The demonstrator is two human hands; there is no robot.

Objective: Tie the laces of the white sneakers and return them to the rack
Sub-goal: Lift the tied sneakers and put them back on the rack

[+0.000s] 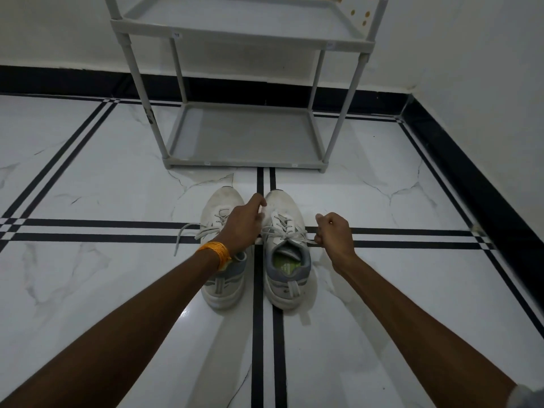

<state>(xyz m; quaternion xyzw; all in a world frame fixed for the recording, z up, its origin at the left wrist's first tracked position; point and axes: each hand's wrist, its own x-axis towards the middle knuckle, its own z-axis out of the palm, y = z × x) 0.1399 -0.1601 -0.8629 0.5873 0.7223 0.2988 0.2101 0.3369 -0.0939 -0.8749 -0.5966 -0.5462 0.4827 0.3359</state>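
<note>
Your right hand (334, 232) pinches the right sneaker's (287, 248) lace end; left hand (243, 223), fingers curled, grips the other. Pull evenly outward.

white sneakers (284, 248), grey rack (244, 136), orange wristband (215, 252)

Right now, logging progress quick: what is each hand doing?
Left hand: closed on a lace of the right sneaker.
Right hand: closed on that sneaker's other lace end.

Bare forearms, an orange thread band (214, 252) around the left wrist, no sleeves.
</note>
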